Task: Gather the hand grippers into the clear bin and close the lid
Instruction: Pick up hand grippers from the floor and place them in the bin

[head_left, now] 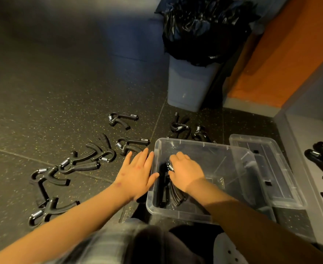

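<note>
Black hand grippers [126, 117] (silver coil springs [110, 117]), curved handles.

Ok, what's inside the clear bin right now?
The right hand reaches into the clear bin, gripping a black hand gripper by its spring end. Hand and forearm cover part of the bin floor, so I cannot tell the count.
</note>
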